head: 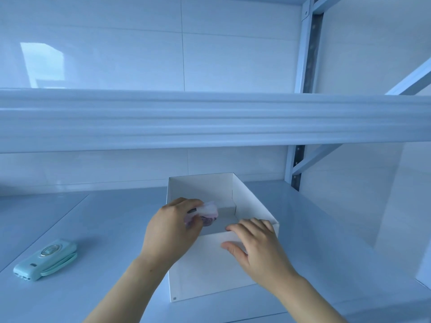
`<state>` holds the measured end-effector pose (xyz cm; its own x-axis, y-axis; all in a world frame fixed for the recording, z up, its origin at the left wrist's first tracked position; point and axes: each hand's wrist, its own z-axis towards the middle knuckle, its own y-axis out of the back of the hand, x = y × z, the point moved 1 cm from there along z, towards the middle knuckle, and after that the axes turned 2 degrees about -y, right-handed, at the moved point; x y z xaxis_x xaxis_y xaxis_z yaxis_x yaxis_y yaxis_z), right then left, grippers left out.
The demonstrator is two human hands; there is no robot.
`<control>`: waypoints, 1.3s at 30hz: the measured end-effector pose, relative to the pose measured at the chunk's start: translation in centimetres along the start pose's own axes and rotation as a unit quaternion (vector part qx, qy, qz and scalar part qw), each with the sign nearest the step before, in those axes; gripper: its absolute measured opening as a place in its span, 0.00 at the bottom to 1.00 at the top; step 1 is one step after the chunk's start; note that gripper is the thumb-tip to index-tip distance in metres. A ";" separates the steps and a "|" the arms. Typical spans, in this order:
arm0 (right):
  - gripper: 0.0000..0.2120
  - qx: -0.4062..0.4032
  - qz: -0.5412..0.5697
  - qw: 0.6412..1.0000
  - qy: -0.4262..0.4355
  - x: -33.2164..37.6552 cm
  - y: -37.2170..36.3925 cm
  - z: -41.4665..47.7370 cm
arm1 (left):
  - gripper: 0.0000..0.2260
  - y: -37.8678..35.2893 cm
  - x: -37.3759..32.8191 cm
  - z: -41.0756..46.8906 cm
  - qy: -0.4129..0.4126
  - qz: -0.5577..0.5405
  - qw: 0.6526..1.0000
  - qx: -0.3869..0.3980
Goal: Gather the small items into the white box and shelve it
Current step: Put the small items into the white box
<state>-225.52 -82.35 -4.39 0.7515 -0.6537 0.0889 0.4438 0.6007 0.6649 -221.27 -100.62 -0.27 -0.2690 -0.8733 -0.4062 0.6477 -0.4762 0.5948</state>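
An open white box (247,199) stands on the pale shelf surface (112,220) in front of me. My left hand (170,231) is over the box's left wall, shut on a small pink and white item (210,214) held above the inside of the box. My right hand (256,245) grips the box's near wall at the front right, fingers over the rim and thumb on the outside. A mint-green handheld device with a strap (46,258) lies on the surface to the left, apart from the box.
A thick white shelf beam (210,120) runs across the view above the box. A slotted metal upright (296,164) and diagonal brace stand at the back right. White tiled wall (116,54) lies behind.
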 end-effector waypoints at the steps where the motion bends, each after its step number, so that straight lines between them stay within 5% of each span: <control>1: 0.16 -0.002 -0.009 1.000 0.001 -0.1 -0.1 -0.1 | 0.13 0.0 0.0 0.1 0.001 -0.001 1.000 0.001; 9: 0.19 -0.064 -0.029 0.997 0.011 -1.9 -0.3 -0.2 | 0.10 0.0 -0.8 1.3 -0.031 0.072 0.996 0.048; 14: 0.17 -0.116 0.006 0.993 0.012 -3.2 -0.6 -0.9 | 0.11 -0.5 -1.0 2.1 0.025 0.111 0.987 0.114; 16: 0.16 -0.122 0.019 0.992 0.016 -3.2 -0.8 -1.0 | 0.04 -0.7 -1.0 2.3 0.055 0.100 0.983 0.143; 19: 0.15 -0.122 0.028 0.992 0.017 -3.3 -0.9 -0.8 | 0.29 -1.0 -0.4 2.2 0.083 0.066 0.981 0.165; 23: 0.16 -0.127 0.038 0.991 0.017 -3.2 -1.0 -0.9 | 0.03 -0.9 -0.7 0.9 0.024 0.032 0.990 0.136; 27: 0.17 -0.110 0.028 0.993 0.014 -3.1 -1.0 -0.9 | 0.16 -0.5 -0.8 -1.0 -0.051 0.096 0.985 0.137; 30: 0.22 -0.091 0.018 0.996 0.012 -2.8 -1.0 -0.7 | 0.09 -0.3 -0.4 -1.6 -0.099 0.118 0.978 0.144; 39: 0.23 -0.100 0.055 0.993 0.015 -1.0 0.9 1.8 | 0.09 1.7 -1.2 -1.0 -0.106 0.173 0.977 0.071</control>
<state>-226.74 -82.00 -2.56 0.8140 -0.5665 0.1284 0.4441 0.7493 0.4912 -219.08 -100.25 0.55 -0.2029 -0.9790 -0.0213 0.6239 -0.1460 0.7678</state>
